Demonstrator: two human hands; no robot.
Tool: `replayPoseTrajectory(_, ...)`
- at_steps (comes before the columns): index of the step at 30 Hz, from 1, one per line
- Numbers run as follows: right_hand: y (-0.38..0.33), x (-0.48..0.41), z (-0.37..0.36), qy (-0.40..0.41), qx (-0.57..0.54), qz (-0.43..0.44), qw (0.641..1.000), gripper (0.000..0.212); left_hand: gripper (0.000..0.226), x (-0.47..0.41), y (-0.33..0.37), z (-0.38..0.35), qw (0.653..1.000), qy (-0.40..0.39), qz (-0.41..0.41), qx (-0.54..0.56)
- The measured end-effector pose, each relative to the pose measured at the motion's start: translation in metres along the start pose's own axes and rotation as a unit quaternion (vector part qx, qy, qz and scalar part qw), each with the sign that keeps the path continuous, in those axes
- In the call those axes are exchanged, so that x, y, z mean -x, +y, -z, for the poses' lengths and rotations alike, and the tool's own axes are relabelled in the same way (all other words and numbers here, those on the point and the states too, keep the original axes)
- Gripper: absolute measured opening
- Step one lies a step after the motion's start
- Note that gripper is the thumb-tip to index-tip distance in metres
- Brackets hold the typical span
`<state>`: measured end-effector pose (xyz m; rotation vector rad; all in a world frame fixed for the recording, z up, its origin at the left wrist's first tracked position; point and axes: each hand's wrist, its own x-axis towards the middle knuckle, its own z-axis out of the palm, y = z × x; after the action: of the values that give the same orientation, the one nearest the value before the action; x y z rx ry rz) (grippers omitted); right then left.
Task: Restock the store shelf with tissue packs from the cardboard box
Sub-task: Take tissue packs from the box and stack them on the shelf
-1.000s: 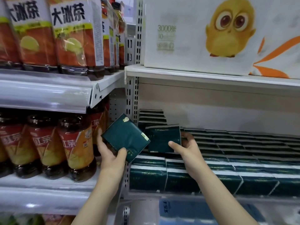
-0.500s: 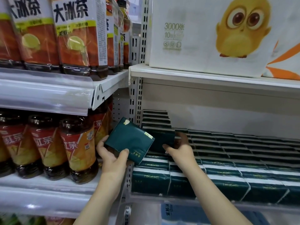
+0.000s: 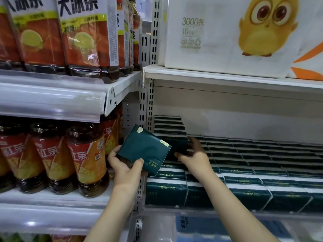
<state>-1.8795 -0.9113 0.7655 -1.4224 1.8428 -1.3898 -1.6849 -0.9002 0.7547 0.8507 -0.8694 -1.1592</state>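
**A:** Which hand is carrying the next tissue pack (image 3: 142, 151)?

**B:** The left hand (image 3: 126, 167), at lower centre. Thumb on the near face and fingers curled behind, it is gripping the pack, whose long axis is tilting from upper left to lower right.

**A:** Where is the target lying?

**B:** Just right of the pack: the taller stack (image 3: 170, 130) at the left end of the shelf (image 3: 244, 213). The right hand (image 3: 195, 157) is reaching between them, and blur is hiding whether it is pinching or only touching.

tissue pack (image 3: 143, 151): glossy dk-green plastic wrap | shelf upright (image 3: 150, 102): matt painted metal | bottles (image 3: 85, 159): clear glossy plastic
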Motion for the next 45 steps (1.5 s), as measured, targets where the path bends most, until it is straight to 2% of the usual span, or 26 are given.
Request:
replayPoseTrajectory(2,-0.005,0.005,0.006,0.032,-0.026,-0.001,0.999,0.061,0.061,0.002,0.003,-0.002,1.000,-0.007,0.002,0.015)
replayPoseTrajectory(5,-0.017,0.022,0.017,0.097,-0.065,0.042,0.992,0.027,0.059,0.006,0.004,-0.004,1.000,-0.014,0.004,0.023)
replayPoseTrajectory(7,-0.025,0.033,0.023,0.089,-0.084,0.072,0.990,0.016,0.061,0.009,0.004,-0.005,1.000,-0.022,0.006,0.017)
replayPoseTrajectory(9,-0.035,0.039,0.026,0.055,-0.090,0.099,0.989,0.016,0.065,0.013,0.006,-0.009,0.999,-0.041,-0.002,-0.003)
replayPoseTrajectory(15,-0.053,0.039,0.032,-0.037,-0.052,0.155,0.986,0.052,0.072,0.019,0.015,-0.020,0.983,-0.166,-0.014,-0.079)
replayPoseTrajectory(18,-0.052,0.038,0.035,-0.090,-0.109,0.130,0.981,0.055,0.064,0.020,0.017,-0.022,0.976,-0.194,-0.012,-0.097)
replayPoseTrajectory(20,-0.050,0.038,0.037,-0.122,-0.157,0.100,0.975,0.049,0.055,0.020,0.018,-0.025,0.975,-0.204,-0.001,-0.092)
replayPoseTrajectory(23,-0.045,0.035,0.038,-0.092,-0.216,0.076,0.969,0.031,0.049,0.016,0.015,-0.025,0.974,-0.202,0.007,-0.101)
replayPoseTrajectory(27,-0.031,0.034,0.036,-0.030,-0.307,0.031,0.951,0.033,0.047,0.013,0.007,-0.022,0.973,-0.179,0.027,-0.144)
replayPoseTrajectory(31,-0.017,0.041,0.028,-0.022,-0.253,0.034,0.967,0.040,0.038,0.007,0.002,-0.021,0.975,-0.135,-0.001,-0.176)
replayPoseTrajectory(35,-0.008,0.043,0.021,-0.004,-0.114,0.034,0.993,0.043,0.032,0.003,-0.003,-0.023,0.966,-0.129,-0.030,-0.224)
replayPoseTrajectory(40,-0.009,0.042,0.016,0.028,-0.035,0.029,0.999,0.046,0.029,0.001,-0.015,-0.024,0.955,-0.106,-0.036,-0.274)
replayPoseTrajectory(45,-0.009,0.041,0.012,0.008,-0.011,0.019,1.000,0.062,0.049,0.001,-0.014,-0.026,0.951,-0.125,-0.028,-0.283)
